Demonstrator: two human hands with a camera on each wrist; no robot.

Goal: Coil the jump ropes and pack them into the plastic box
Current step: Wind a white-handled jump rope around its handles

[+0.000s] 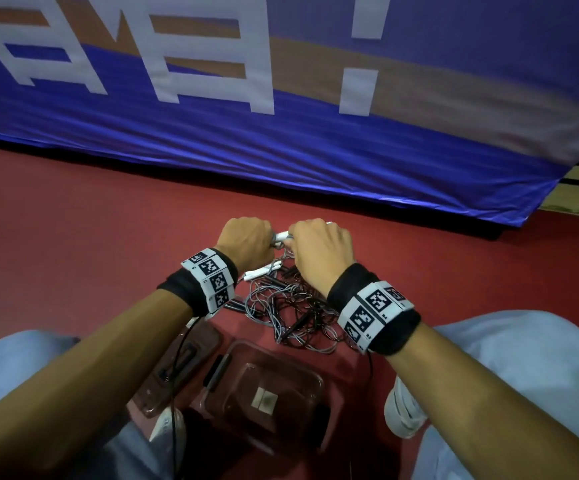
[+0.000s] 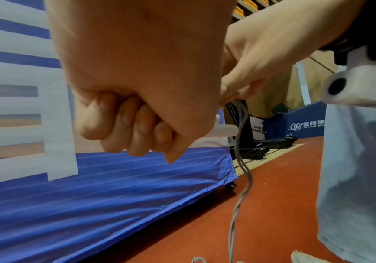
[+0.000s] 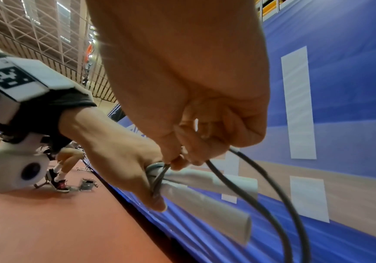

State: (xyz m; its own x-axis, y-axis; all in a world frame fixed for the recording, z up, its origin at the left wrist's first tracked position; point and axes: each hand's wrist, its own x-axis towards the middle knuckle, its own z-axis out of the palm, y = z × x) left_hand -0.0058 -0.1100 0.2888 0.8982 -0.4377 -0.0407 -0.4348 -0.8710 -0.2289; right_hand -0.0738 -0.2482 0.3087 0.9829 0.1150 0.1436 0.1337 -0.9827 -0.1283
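Above the red floor (image 1: 73, 237), the left hand (image 1: 246, 242) grips the white cylindrical handles (image 3: 205, 204) of a grey corded jump rope (image 3: 272, 204) whose cord the right hand (image 1: 322, 254) pinches, over a tangled rope pile (image 1: 298, 313) beyond the clear plastic box (image 1: 263, 393).

Rope handles (image 3: 207, 201): white, smooth matt plastic. Cord (image 3: 270, 192): grey, slick rubbery coating. Plastic box (image 1: 263, 393) at 6 o'clock: clear, glossy. Banner (image 1: 281, 133) at 12 o'clock: blue cloth, satin sheen, creased. Floor (image 1: 73, 220): red, matt. Wristbands (image 1: 374, 313): black cloth.
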